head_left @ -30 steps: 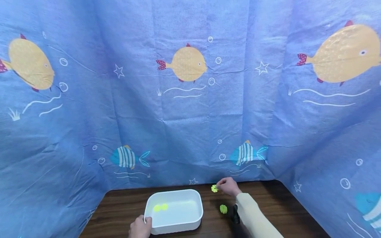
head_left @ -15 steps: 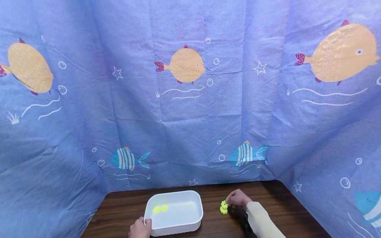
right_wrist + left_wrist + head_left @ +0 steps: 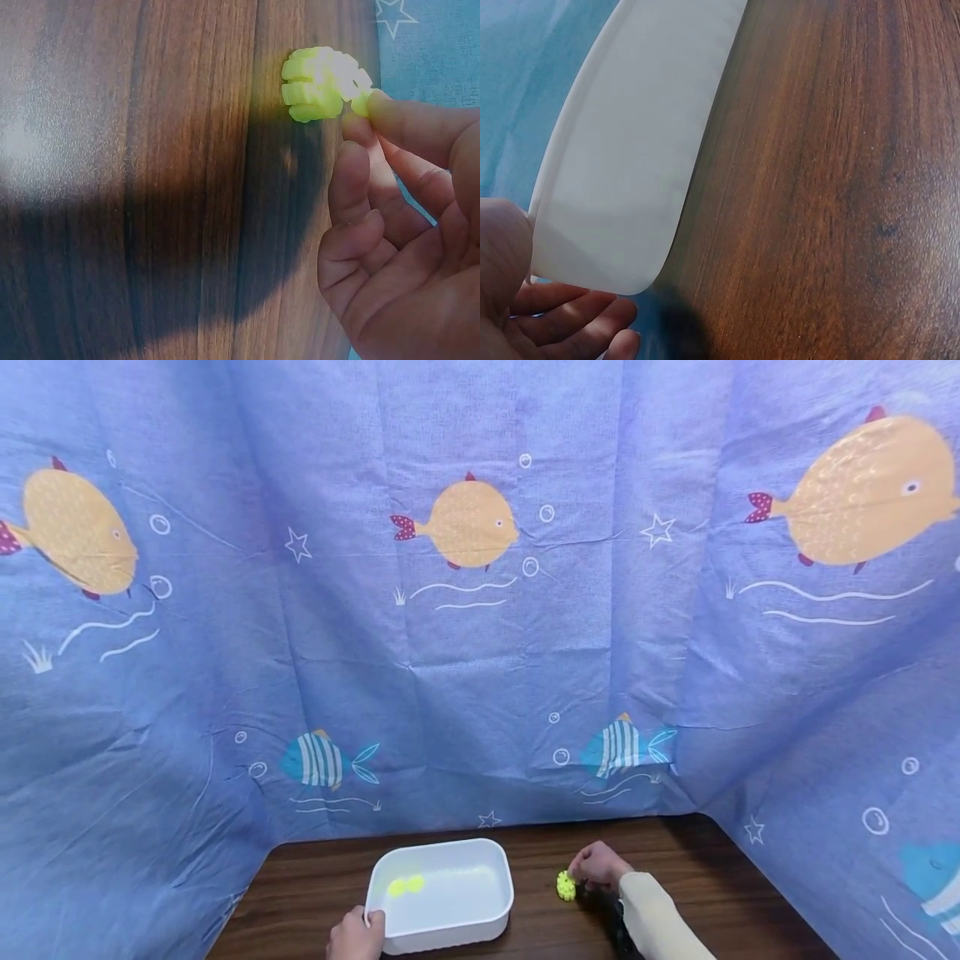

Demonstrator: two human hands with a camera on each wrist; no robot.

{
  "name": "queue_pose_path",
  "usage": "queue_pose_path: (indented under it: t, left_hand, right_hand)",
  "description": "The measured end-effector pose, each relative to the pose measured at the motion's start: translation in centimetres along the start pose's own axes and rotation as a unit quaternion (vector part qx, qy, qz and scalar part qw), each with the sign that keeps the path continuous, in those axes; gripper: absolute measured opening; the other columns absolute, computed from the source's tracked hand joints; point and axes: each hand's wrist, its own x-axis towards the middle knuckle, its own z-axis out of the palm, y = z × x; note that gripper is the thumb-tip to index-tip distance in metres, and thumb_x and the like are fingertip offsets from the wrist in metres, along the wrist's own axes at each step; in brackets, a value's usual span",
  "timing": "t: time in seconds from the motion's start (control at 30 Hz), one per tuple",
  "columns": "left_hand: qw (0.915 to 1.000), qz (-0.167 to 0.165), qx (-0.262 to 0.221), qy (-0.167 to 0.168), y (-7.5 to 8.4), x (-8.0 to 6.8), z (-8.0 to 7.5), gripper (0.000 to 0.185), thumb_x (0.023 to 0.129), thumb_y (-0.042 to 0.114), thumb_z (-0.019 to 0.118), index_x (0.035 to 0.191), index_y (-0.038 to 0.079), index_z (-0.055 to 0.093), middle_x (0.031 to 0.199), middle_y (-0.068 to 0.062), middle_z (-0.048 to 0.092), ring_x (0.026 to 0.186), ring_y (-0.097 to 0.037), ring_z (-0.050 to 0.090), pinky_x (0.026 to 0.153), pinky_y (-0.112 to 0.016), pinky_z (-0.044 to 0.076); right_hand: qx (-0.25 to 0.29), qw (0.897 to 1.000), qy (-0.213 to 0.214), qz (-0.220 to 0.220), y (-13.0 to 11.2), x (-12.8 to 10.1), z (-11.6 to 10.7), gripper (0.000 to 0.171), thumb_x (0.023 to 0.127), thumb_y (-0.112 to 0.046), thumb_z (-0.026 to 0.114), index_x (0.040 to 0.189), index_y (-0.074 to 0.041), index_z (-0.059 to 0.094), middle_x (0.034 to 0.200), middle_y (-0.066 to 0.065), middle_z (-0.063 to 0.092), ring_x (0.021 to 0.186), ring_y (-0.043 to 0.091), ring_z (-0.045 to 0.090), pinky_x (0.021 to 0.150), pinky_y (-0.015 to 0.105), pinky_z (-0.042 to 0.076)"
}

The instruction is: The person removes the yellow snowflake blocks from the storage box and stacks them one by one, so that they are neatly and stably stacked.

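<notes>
A dark wooden table [image 3: 690, 893] stands before a blue curtain [image 3: 480, 635] printed with fish. The right hand [image 3: 596, 867] pinches yellow-green toothed pieces [image 3: 566, 886] between fingertips [image 3: 386, 112], low over the wood right of a white tub [image 3: 442, 927]. The right wrist view shows the pieces as a stacked clump [image 3: 322, 84]; how many is unclear. The left hand [image 3: 356, 935], partly cut off, grips the tub's near left corner [image 3: 592, 255]. Only the head view shows two more yellow-green pieces [image 3: 405, 886] inside the tub.
</notes>
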Motion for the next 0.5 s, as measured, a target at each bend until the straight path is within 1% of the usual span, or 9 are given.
queue_pose_path:
  t: [0.27, 0.5]
  left_hand:
    - [1.0000, -0.003, -0.002, 0.006, 0.02, -0.02, 0.15, 0.034, 0.084, 0.026, 0.043, 0.087, -0.003, 0.060, 0.079, -0.021, 0.062, 0.071, -0.035, 0.058, 0.064, -0.045, 0.044]
    - [0.9999, -0.012, -0.003, -0.003, 0.04, -0.07, 0.01, 0.037, 0.086, 0.026, 0.043, 0.093, -0.006, 0.060, 0.080, -0.022, 0.062, 0.073, -0.036, 0.059, 0.066, -0.047, 0.046]
  right_hand:
    - [-0.004, 1.000, 0.004, 0.013, 0.10, -0.32, 0.17, 0.007, 0.072, -0.003, 0.061, 0.075, -0.005, 0.067, 0.060, -0.001, 0.058, 0.048, 0.010, 0.049, 0.040, 0.020, 0.027]
    - [-0.015, 1.000, 0.004, 0.015, 0.04, -0.27, 0.22, 0.006, 0.077, -0.007, 0.062, 0.075, -0.006, 0.067, 0.062, 0.000, 0.059, 0.049, 0.011, 0.051, 0.041, 0.022, 0.029]
